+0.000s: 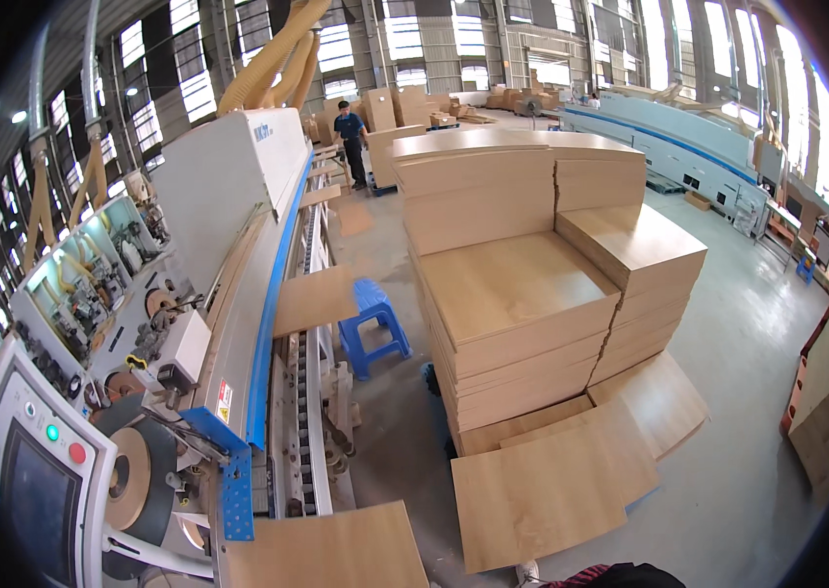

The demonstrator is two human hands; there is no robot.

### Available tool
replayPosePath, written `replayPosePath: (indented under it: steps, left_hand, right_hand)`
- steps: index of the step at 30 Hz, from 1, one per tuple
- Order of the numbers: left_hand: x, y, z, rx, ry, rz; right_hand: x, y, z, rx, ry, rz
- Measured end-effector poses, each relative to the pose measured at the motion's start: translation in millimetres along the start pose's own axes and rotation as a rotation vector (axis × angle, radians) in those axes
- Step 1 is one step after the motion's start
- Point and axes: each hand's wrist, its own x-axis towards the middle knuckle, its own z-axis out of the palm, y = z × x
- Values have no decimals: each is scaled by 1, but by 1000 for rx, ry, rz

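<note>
wood boards feeding a long machine in a workshop

neither of the hands is in view, so i cannot tell their state. a wood board (328, 549) lies at bottom centre on the machine (228, 255); another board (314, 300) rides mid-left, a blue stool (373, 326) beside it, the board stack (522, 294) centre, a person (350, 142) far up top.

Furniture-panel factory hall, woodworking line. Long edge-banding machine (238, 294) with a blue rail and a control screen (37, 490) at its near end. Right of it: stacked wood-grain panels (532, 294) and a blue plastic stool (373, 328). Above it: yellow dust-extraction ducts (272, 59). High windows, concrete floor.
</note>
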Motion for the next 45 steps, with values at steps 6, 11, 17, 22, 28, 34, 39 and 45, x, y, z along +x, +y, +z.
replayPosePath:
  steps: [6, 11, 17, 22, 28, 34, 39, 45]
  left_hand:
    - [48, -7, 57, 0, 2, 286]
    - [91, 24, 71, -90, -65, 76]
    - [125, 16, 172, -152, -3, -88]
    - [132, 56, 164, -226, 230, 119]
    - [-70, 95, 222, -443, -592, 284]
    - [-67, 149, 211, -662, -1157, -296]
    - [-40, 127, 191, -850, -1204, -528]
    - [-8, 85, 134, -896, -1117, -524]
  right_hand:
    - [64, -25, 9, -144, 162, -216]
    - [145, -31, 0, -474, 306, 41]
    - [213, -70, -2, -419, 260, -31]
    - [212, -55, -75, -541, 534, -202]
    - [86, 67, -423, -1227, 1282, 286]
    - [28, 64, -423, -874, 1226, 388]
    - [11, 11, -384, -874, 1257, 386]
    - [14, 32, -364, -910, 800, 354]
